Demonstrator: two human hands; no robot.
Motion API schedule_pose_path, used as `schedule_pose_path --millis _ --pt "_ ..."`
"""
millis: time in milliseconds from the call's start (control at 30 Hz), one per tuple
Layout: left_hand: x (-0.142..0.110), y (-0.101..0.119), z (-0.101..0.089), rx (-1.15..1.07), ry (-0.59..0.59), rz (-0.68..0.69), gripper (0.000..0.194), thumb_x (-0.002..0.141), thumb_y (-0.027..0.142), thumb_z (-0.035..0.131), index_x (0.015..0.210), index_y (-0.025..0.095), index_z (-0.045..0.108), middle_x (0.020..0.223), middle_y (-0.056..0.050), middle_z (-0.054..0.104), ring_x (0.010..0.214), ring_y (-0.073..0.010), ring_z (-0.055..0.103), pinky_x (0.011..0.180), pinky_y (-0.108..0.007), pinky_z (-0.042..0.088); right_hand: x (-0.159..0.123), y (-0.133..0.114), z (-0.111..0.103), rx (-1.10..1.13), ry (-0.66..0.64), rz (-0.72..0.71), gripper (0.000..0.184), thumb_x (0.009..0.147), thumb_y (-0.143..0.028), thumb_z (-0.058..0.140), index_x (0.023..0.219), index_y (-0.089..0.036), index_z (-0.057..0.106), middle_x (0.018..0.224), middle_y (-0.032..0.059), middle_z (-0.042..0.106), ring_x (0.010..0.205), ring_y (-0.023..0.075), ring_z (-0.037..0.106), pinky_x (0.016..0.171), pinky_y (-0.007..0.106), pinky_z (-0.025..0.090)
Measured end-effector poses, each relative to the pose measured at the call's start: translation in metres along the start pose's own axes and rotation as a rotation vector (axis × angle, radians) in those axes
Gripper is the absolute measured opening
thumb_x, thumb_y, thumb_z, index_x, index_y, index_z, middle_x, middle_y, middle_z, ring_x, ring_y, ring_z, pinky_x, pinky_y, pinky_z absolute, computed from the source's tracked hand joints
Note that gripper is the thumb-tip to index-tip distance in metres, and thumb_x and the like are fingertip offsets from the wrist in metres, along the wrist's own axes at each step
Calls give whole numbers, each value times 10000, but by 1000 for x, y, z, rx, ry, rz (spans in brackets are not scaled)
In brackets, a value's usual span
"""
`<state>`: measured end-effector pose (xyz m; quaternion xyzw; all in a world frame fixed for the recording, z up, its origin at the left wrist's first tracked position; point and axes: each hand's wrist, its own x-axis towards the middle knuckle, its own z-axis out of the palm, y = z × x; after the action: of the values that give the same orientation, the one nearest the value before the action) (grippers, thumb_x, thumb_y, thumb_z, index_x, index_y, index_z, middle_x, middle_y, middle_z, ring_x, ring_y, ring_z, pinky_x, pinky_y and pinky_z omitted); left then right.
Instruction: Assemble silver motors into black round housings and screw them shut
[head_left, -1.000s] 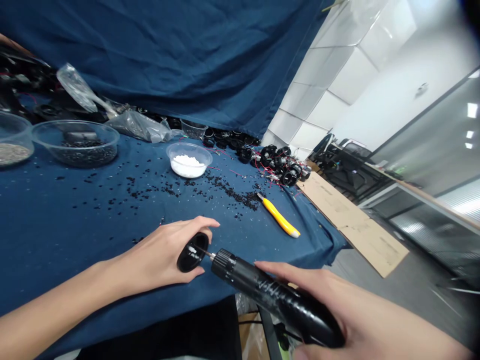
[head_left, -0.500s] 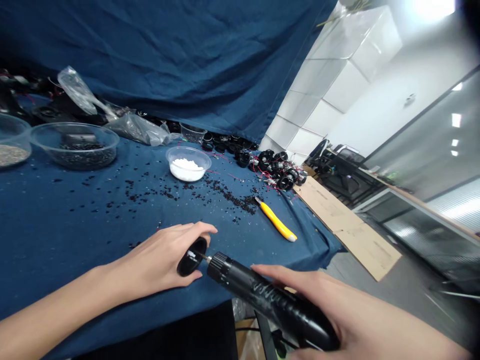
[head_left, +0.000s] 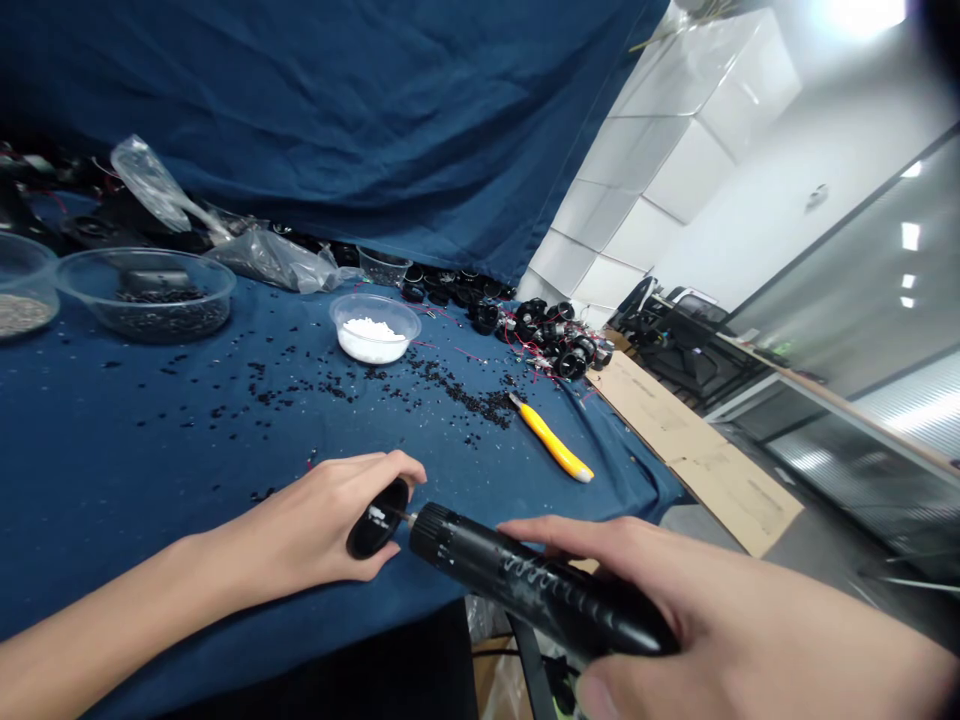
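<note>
1. A black handheld power driver point(head_left: 540, 590) with a ribbed plastic body and knurled collar is gripped in the right hand point(head_left: 720, 620), its body wrapped closely by the fingers. It is held above the near edge of the table, tilted toward the left hand.
2. A black oval part point(head_left: 377, 518), smooth and glossy, is held in the narrow curl of the left hand point(head_left: 322, 525). It rests just above the cloth.
3. A thin steel bit point(head_left: 400, 515) is seen between the collar and the oval part, touching both.
4. The table is covered by a creased dark blue cloth point(head_left: 225, 560), and black granules point(head_left: 457, 395) are scattered over it.
5. White granules are contained in a clear plastic bowl point(head_left: 373, 335). Black granules are held in a larger clear bowl point(head_left: 142, 295), and grey granules in a clear bowl point(head_left: 22, 300) at the left edge.
6. A yellow utility knife point(head_left: 551, 440) is laid beside the scattered granules, apart from both hands.
7. Small black round parts with red wires point(head_left: 555, 340) are heaped along the far edge, near crumpled clear plastic bags point(head_left: 262, 260).
</note>
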<state>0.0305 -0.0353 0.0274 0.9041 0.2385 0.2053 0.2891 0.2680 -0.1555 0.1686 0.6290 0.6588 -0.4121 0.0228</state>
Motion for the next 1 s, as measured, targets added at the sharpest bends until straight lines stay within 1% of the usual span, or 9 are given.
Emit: schedule_pose_path --millis 167,333,500,600,733,900,1000 --pt "0 -1 1 -11 -1 2 384 770 128 597 1097 285 468 983 43 617 845 -141 612 732 -232 417 2 1 1 -39 43 -26 720 715 -221 698 1396 -309 482 1162 12 682 937 220 653 715 225 524" --pt "1 -1 -1 -19 3 -6 371 774 143 600 1094 289 482 984 46 622 853 -137 616 728 -222 427 2 -2 1 -89 46 -23 733 698 -202 685 1393 -315 481 1105 5 700 889 206 657 701 220 514" --pt "1 0 -4 -5 8 -5 410 778 164 607 1148 289 480 1021 27 632 914 -159 623 778 -236 442 1 -1 1 -135 65 -48 748 691 -211 681 1401 -319 468 1095 2 698 849 190 656 692 218 510" --pt "1 0 -3 -3 22 -6 428 769 168 621 1155 295 485 1012 33 638 899 -156 629 780 -234 446 1 1 2 -143 75 -61 763 681 -209 682 1401 -333 463 1121 -3 687 885 194 655 740 229 515" --pt "1 0 -3 -10 29 -16 423 765 176 626 1148 295 493 1017 34 643 898 -156 634 782 -232 451 0 2 3 -154 127 -54 761 669 -203 682 1386 -356 476 1185 -11 664 992 212 641 833 247 504" --pt "1 0 -5 -22 20 -22 400 760 190 616 1136 280 513 997 23 656 871 -164 644 760 -236 460 1 -3 5 -174 125 -103 782 667 -161 632 1408 -331 451 1229 -6 652 1016 206 646 785 219 518" --pt "1 1 -6 -17 23 -17 383 741 172 601 1109 260 542 980 11 667 852 -174 651 741 -242 465 2 -7 10 -206 168 -147 781 654 -132 605 1400 -314 463 1253 -4 640 1063 206 633 829 226 512"
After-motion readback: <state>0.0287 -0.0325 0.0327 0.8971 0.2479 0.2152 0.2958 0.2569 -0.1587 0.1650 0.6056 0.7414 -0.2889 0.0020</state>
